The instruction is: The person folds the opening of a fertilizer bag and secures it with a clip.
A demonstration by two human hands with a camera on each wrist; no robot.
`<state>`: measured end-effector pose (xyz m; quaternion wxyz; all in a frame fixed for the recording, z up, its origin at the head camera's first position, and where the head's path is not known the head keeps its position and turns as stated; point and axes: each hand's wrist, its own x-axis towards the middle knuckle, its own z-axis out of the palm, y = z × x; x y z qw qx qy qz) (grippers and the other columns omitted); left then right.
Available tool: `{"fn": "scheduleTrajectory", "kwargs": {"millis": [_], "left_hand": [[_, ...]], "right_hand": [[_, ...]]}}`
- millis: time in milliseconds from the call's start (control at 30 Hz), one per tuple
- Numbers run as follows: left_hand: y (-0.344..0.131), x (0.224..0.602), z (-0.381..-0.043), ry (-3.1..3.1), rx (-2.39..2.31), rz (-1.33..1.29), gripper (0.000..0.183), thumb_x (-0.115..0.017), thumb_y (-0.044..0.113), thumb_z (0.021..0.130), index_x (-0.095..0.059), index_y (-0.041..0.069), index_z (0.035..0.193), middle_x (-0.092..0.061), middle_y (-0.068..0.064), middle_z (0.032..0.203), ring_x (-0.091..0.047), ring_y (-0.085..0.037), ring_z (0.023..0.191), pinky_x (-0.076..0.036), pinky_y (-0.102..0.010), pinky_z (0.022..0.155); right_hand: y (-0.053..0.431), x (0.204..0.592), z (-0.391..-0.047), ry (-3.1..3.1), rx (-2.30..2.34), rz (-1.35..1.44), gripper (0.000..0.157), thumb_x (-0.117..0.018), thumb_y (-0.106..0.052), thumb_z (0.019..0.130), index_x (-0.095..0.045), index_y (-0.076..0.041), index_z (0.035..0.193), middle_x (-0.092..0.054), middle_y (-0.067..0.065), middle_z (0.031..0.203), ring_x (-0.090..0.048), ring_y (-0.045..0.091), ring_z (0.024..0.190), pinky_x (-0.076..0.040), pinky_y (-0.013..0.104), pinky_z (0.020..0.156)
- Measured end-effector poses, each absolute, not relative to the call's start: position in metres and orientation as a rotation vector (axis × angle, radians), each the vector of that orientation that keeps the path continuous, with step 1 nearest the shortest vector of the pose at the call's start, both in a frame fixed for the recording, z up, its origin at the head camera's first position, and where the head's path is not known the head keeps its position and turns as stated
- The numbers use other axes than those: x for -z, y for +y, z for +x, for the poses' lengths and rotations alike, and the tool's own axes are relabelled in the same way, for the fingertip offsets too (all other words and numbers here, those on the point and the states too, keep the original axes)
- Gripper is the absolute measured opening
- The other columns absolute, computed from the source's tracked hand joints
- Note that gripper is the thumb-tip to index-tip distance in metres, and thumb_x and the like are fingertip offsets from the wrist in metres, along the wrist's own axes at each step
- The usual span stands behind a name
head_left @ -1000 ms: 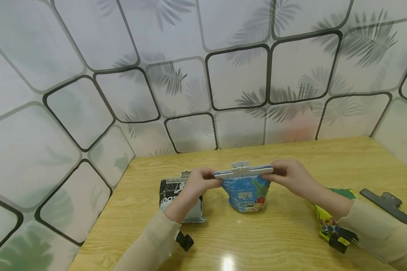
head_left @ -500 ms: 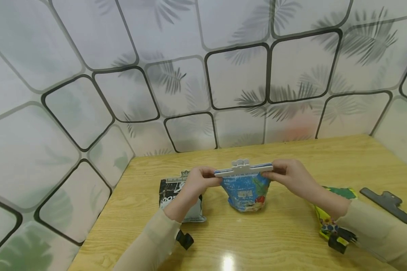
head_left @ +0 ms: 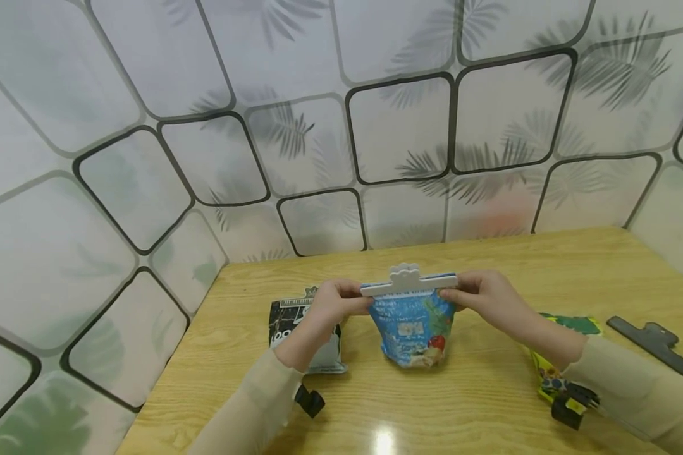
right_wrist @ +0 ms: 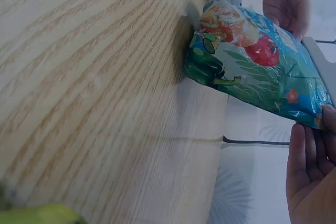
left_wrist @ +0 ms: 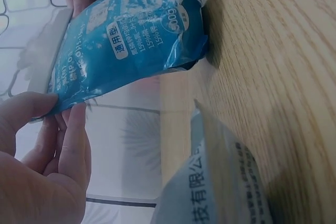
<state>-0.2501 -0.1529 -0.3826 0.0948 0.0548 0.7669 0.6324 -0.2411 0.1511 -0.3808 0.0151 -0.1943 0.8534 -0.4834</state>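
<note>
A blue printed bag (head_left: 412, 328) hangs between the two hands, its top edge clamped in a long white bag clip (head_left: 405, 284). The left hand (head_left: 341, 303) pinches the bag's upper left corner between thumb and fingers, as the left wrist view confirms with the bag (left_wrist: 121, 45) reaching toward the table. At the upper right corner, the right hand (head_left: 492, 297) pinches the bag just by the clip's end. Vegetable pictures show on the bag (right_wrist: 252, 56) in the right wrist view. Whether its bottom touches the table cannot be told.
Behind the left forearm stands a black and white bag (head_left: 327, 354) with a clip (head_left: 296, 303) on its top. A yellow and green bag (head_left: 546, 366) lies partly under the right forearm. Right of it, a dark grey clip (head_left: 651, 344) lies on the wooden table (head_left: 432, 417).
The bag's lower end has swung toward the camera, and the white clip now shows more of its front face. Both hands keep their grip and have barely moved.
</note>
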Motion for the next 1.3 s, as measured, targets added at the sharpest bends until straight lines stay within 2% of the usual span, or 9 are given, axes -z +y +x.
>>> {"fn": "scheduleTrajectory", "kwargs": {"millis": [200, 467, 600, 767, 967, 1133, 1300], "left_hand": [[-0.152, 0.384, -0.254, 2.277, -1.833, 0.117, 0.011, -0.074, 0.002, 0.097, -0.074, -0.005, 0.105, -0.072, -0.004, 0.095, -0.073, -0.009, 0.077, -0.062, -0.052, 0.101], [-0.152, 0.387, -0.264, 2.277, -1.758, 0.105, 0.020, -0.073, 0.005, 0.099, -0.070, -0.007, 0.115, -0.069, -0.014, 0.111, -0.076, -0.012, 0.085, -0.062, -0.046, 0.101], [-0.149, 0.387, -0.268, 2.284, -1.731, 0.123, 0.022, -0.073, 0.005, 0.100, -0.071, -0.007, 0.119, -0.072, -0.018, 0.115, -0.076, -0.013, 0.088, -0.063, -0.045, 0.100], [-0.144, 0.386, -0.273, 2.310, -1.710, 0.103, 0.020, -0.074, 0.003, 0.099, -0.073, -0.006, 0.116, -0.076, -0.018, 0.111, -0.074, -0.010, 0.080, -0.063, -0.047, 0.099], [-0.136, 0.386, -0.278, 2.343, -1.677, 0.104, 0.017, -0.075, 0.002, 0.098, -0.073, -0.007, 0.113, -0.077, -0.019, 0.108, -0.073, -0.009, 0.076, -0.063, -0.048, 0.098], [-0.133, 0.388, -0.281, 2.384, -1.647, 0.103, 0.014, -0.074, 0.002, 0.098, -0.073, -0.007, 0.109, -0.077, -0.020, 0.108, -0.074, -0.011, 0.077, -0.064, -0.046, 0.095], [-0.131, 0.392, -0.285, 2.396, -1.615, 0.086, 0.017, -0.074, 0.002, 0.098, -0.074, -0.008, 0.112, -0.077, -0.022, 0.109, -0.074, -0.012, 0.078, -0.066, -0.042, 0.090]], "right_hand": [[0.151, 0.383, -0.245, 2.592, 1.506, -0.538, 0.023, -0.069, -0.022, 0.106, -0.077, -0.002, 0.100, -0.078, 0.005, 0.086, -0.076, 0.013, 0.084, -0.066, 0.041, 0.083], [0.153, 0.386, -0.253, 2.502, 1.518, -0.509, 0.024, -0.066, -0.018, 0.108, -0.076, 0.004, 0.103, -0.078, 0.001, 0.083, -0.075, 0.013, 0.079, -0.067, 0.043, 0.083], [0.154, 0.386, -0.257, 2.482, 1.509, -0.439, 0.027, -0.066, -0.021, 0.108, -0.076, 0.001, 0.095, -0.075, -0.003, 0.079, -0.073, 0.013, 0.079, -0.066, 0.045, 0.084], [0.154, 0.386, -0.262, 2.455, 1.506, -0.370, 0.036, -0.067, -0.021, 0.107, -0.062, -0.008, 0.074, -0.069, -0.002, 0.077, -0.073, 0.013, 0.078, -0.067, 0.042, 0.083], [0.157, 0.391, -0.272, 2.428, 1.489, -0.316, 0.046, -0.067, -0.022, 0.107, -0.045, -0.016, 0.067, -0.064, -0.002, 0.078, -0.070, 0.014, 0.076, -0.067, 0.039, 0.083], [0.159, 0.396, -0.279, 2.417, 1.477, -0.281, 0.043, -0.068, -0.025, 0.106, -0.054, -0.013, 0.067, -0.065, -0.001, 0.081, -0.068, 0.014, 0.074, -0.067, 0.038, 0.080], [0.159, 0.400, -0.282, 2.396, 1.478, -0.245, 0.038, -0.068, -0.023, 0.106, -0.064, -0.010, 0.070, -0.067, -0.002, 0.074, -0.067, 0.012, 0.067, -0.066, 0.032, 0.072]]}}
